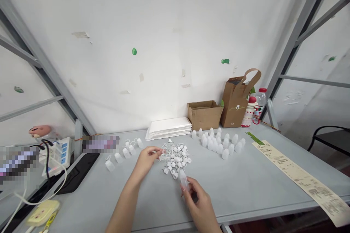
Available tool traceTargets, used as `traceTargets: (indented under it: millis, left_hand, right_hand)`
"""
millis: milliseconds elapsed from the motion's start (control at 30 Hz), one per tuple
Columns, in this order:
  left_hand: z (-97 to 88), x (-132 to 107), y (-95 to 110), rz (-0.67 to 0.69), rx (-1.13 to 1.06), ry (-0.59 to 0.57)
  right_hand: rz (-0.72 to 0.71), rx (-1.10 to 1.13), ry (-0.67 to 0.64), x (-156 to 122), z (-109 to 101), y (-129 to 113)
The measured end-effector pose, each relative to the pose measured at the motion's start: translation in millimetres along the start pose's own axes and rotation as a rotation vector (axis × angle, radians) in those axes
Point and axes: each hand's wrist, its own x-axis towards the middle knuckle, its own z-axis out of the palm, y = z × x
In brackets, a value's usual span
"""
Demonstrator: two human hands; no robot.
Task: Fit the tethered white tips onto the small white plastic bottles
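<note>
My right hand is closed around a small frosted plastic bottle, its narrow end tipped up toward a heap of white caps with looped cords. At the heap's left edge, my left hand has thumb and fingers pinched together beside the cords; what is between the fingertips is too small to make out. Left of that hand stand and lean several bottles with corded caps. Over to the right, a group of frosted bottles without visible cords stands on the grey table.
Behind the heap lie stacked white flat packs, a cardboard box and a brown paper bag. A long printed paper strip crosses the right side. At left are a power strip with cables and a black flat object.
</note>
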Motion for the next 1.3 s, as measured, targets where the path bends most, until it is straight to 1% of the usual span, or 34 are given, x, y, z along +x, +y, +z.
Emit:
traceTargets:
  millis: [100, 167, 233, 267, 367, 400, 433, 500, 567, 600, 700, 767, 833, 933, 1033, 1200, 1300]
  left_hand:
    - [-2.5, -3.0, 5.4, -0.019, -0.202, 0.067]
    - [1.6, -7.6, 5.9, -0.01, -0.322, 0.131]
    - [8.2, -12.0, 3.9, -0.012, -0.377, 0.164]
    - [11.3, -13.7, 2.3, -0.021, -0.385, 0.148]
    - [15.3, -15.8, -2.3, -0.07, -0.402, 0.006]
    - [14.8, -16.0, -3.3, -0.086, -0.423, -0.024]
    - [14.1, -16.4, -4.0, -0.093, -0.454, -0.024]
    - [14.1, -18.7, -4.9, -0.08, -0.511, 0.035]
    - [19.6, -24.8, -5.6, -0.054, -0.526, 0.086]
    - [24.7, -29.4, -6.1, -0.044, -0.514, 0.081]
    - [45.6, -46.2, -8.3, -0.014, -0.479, -0.011]
    - [58.0, -56.4, -9.6, 0.019, -0.473, -0.027]
    - [65.6, -63.7, -10.3, 0.026, -0.459, -0.032]
    - [68.7, -69.1, -10.7, 0.029, -0.448, -0.017]
    - [68.7, -70.9, -12.6, 0.081, -0.441, 0.029]
    - [73.1, -75.1, -20.2, 0.145, -0.474, 0.056]
    - [78.0, -79.0, -22.7, 0.117, -0.564, 0.055]
  right_hand:
    - [-0.007, -0.019, -0.002, 0.1, 0.3, 1.2]
    - [-0.015, -0.022, 0.003, 0.0, 0.5, 2.4]
    - [-0.021, -0.02, 0.004, -0.2, 0.7, 3.5]
    - [-0.022, -0.018, 0.002, -0.3, 0.8, 4.0]
    - [-0.021, -0.008, -0.003, -0.4, 1.1, 5.2]
    - [-0.021, -0.005, -0.002, -0.4, 1.3, 5.4]
    - [-0.022, 0.001, 0.0, -0.5, 1.5, 5.7]
    - [-0.024, 0.018, 0.006, -1.1, 2.6, 6.1]
    - [-0.025, 0.049, 0.026, -2.1, 4.4, 6.5]
    - [-0.03, 0.069, 0.036, -2.8, 5.3, 6.5]
    - [-0.049, 0.115, 0.047, -4.6, 6.6, 5.6]
    - [-0.056, 0.109, 0.014, -4.9, 5.0, 3.7]
    - [-0.06, 0.08, -0.036, -4.5, 2.0, 1.0]
    - [-0.069, 0.048, -0.078, -3.0, -1.9, -2.4]
    - [-0.087, 0.035, -0.07, -1.5, -2.3, -3.1]
    - [-0.13, -0.004, 0.005, -1.7, 1.4, 0.8]
    - [-0.13, -0.028, 0.035, -3.0, 2.2, 2.7]
